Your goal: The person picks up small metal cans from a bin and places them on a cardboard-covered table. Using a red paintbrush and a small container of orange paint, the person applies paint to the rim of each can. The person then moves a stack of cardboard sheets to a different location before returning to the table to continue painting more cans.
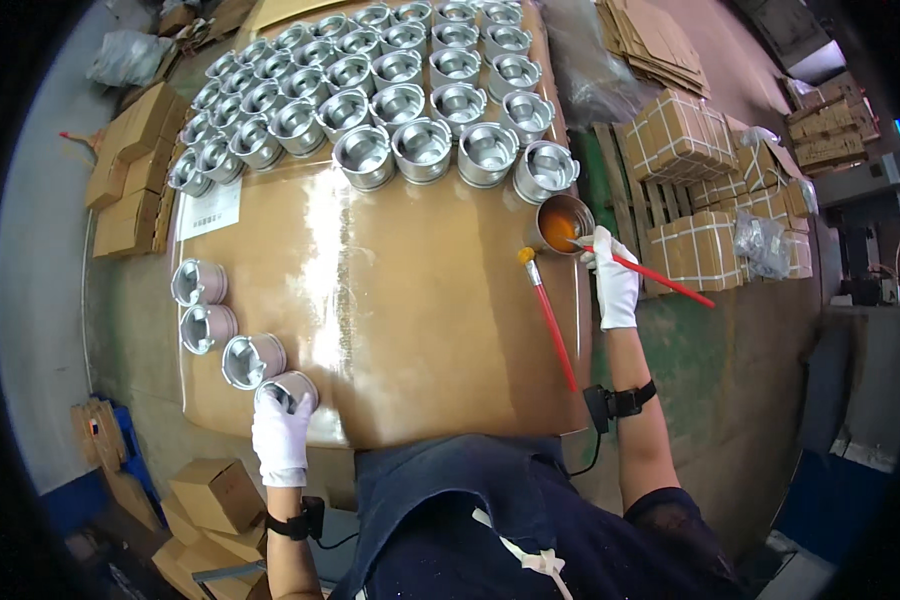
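Observation:
My left hand (281, 440), in a white glove, grips a silver metal piston (300, 385) at the near left of the table. Beside it lie three more pistons on their sides, one (253, 361) right next to the held one. In my white-gloved right hand (615, 280) is a red-handled brush (667, 281). Its tip is inside a metal cup (544, 230) of orange liquid at the table's right edge. Another red-handled brush (553, 330), with orange-stained bristles, lies on the table below the cup.
Rows of upright pistons (425, 150) fill the far part of the brown-covered table (420, 300). A white paper sheet (210, 209) sticks out under those at the left. Strapped cartons (685, 140) stand on a pallet at the right, and cardboard boxes (135, 180) at the left.

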